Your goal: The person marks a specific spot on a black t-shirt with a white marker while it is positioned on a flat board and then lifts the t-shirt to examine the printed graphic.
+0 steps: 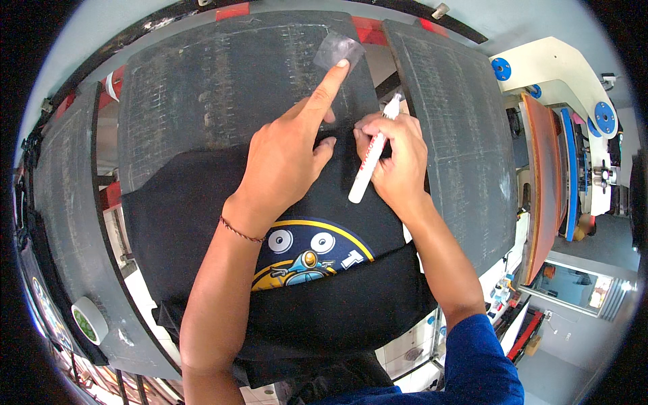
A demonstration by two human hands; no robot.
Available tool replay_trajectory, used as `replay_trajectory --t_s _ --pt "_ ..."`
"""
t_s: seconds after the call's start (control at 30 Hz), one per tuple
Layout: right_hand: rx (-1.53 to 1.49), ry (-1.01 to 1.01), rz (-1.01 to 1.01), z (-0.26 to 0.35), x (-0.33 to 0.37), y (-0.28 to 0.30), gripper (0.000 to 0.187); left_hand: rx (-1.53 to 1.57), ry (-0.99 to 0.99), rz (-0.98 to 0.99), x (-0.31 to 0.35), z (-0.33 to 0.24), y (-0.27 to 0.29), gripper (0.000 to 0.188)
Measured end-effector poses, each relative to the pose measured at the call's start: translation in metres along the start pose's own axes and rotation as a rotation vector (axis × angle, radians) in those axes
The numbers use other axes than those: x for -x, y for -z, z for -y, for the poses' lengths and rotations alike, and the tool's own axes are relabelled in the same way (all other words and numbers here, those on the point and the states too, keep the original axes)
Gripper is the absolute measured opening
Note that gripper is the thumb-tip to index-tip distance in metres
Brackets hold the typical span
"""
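Note:
A small square of clear plastic film (329,52) lies near the far right corner of the dark grey board (202,88). On its near edge rests the outstretched index finger of my left hand (280,152); the thumb is apart and the other fingers are partly curled. My right hand (403,158) is closed around a slim white marker pen (368,172) with red lettering, its narrower end pointing away and to the right. Over the near part of the board spreads a black T-shirt (189,209), with a round scooter print (314,246) partly covered by a fold and my left forearm.
Similar dark boards stand at the right (459,135) and left (71,175). A small white dish with green contents (89,320) sits on the left board. Beyond the right board rises a cream machine arm (553,61) with blue discs, beside an orange-brown panel (540,189).

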State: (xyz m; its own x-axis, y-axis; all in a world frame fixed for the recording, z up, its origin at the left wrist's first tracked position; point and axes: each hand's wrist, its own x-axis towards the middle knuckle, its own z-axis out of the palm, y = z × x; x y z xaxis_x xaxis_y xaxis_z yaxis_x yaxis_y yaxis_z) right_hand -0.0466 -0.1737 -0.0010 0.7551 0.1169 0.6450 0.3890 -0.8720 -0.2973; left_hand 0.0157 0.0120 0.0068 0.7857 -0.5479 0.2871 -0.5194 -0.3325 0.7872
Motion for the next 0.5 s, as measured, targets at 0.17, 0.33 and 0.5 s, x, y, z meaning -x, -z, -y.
replay_trajectory --t_s 0.17,0.33,0.5 --pt "-0.291 -0.168 0.034 -0.003 0.006 -0.001 0.04 0.069 -0.064 0.002 -0.002 0.003 0.002 0.096" --pt "-0.261 -0.236 0.264 -0.021 0.009 0.03 0.051 0.231 -0.006 0.129 -0.003 -0.001 0.015 0.095" --pt "-0.094 -0.368 0.4 -0.016 0.035 0.074 0.046 0.354 0.113 0.38 -0.004 -0.001 0.037 0.094"
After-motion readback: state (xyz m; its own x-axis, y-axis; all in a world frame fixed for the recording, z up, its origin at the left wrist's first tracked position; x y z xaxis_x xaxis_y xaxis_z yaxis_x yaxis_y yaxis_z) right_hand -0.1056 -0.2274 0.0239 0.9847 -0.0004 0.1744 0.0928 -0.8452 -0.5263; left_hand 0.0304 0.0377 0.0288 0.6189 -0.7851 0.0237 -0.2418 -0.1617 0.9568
